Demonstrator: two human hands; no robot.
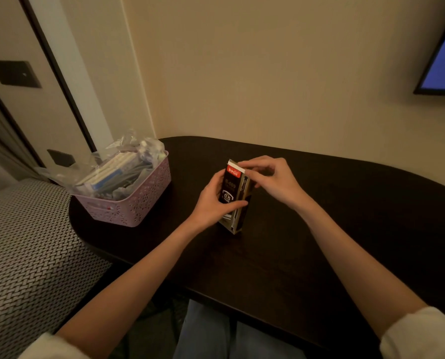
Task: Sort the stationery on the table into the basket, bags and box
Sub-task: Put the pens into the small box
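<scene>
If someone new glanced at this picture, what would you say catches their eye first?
Probably the black pen box standing upright mid-table, gripped by the left hand while the right hand pinches its top flap. Next, the pink basket at the table's left end, stuffed with bagged stationery.

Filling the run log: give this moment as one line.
left hand grips pen box upright on table | right hand pinches its top flap | basket full, left of box
</scene>
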